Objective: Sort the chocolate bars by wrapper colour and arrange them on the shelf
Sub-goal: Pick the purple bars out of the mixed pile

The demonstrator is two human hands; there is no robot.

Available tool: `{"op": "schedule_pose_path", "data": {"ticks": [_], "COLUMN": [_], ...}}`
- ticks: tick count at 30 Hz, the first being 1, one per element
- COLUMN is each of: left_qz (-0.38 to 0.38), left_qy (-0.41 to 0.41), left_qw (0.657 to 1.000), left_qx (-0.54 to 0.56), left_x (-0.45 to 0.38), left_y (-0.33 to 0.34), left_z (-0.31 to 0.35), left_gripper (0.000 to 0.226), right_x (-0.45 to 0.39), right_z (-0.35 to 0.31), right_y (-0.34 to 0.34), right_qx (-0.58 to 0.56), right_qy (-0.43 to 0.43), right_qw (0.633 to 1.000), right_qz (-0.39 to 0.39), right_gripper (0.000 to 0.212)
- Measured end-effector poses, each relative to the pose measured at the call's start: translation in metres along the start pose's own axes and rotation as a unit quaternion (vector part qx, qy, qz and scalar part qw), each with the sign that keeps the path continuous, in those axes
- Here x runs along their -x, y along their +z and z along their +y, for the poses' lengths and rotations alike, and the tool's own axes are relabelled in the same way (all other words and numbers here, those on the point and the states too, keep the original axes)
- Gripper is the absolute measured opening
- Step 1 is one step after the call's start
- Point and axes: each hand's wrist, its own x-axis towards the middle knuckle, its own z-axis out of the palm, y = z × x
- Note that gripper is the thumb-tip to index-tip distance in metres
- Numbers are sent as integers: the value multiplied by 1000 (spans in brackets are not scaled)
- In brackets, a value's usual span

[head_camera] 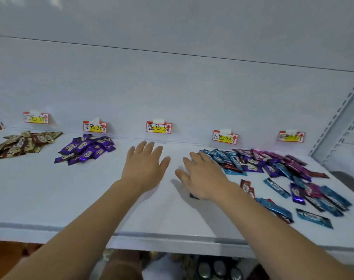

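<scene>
Our left hand [144,166] lies flat and empty on the shelf [71,199] below the blue label [159,127]. Our right hand [202,178], fingers spread, presses on blue bars [194,196] at the mixed heap's [273,164] edge. Sweeping left, we risk dragging red or purple bars along, or nudging loose bars near the front edge off the shelf. The brown pile [22,144] and purple pile [87,149] sit sorted, well apart.

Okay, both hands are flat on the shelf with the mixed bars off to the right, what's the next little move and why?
Probably slide the blue bars under the right hand leftward to the bare spot below the blue price tag. Brown pile and purple pile already sit under their tags; the mixed heap still holds blue ones.
</scene>
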Motion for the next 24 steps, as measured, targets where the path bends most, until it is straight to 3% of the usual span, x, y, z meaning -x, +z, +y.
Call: {"op": "schedule_pose_path", "data": {"ticks": [14,21,24], "left_qz": [-64,-112,-130], "left_qy": [157,224,242], "left_qw": [986,968,962], "left_qx": [1,14,-1], "left_x": [-41,-66,-72], "left_y": [43,71,78], "left_z": [150,190,193], "left_gripper": [60,59,56], "right_x": [67,42,30], "right_z": [176,212,218], "right_y": [19,25,22], "right_qx": [-27,-9,16], "right_qy": [144,61,56], "right_qw": [989,996,997], "right_qz": [-10,61,55], "right_gripper": [71,47,41]}}
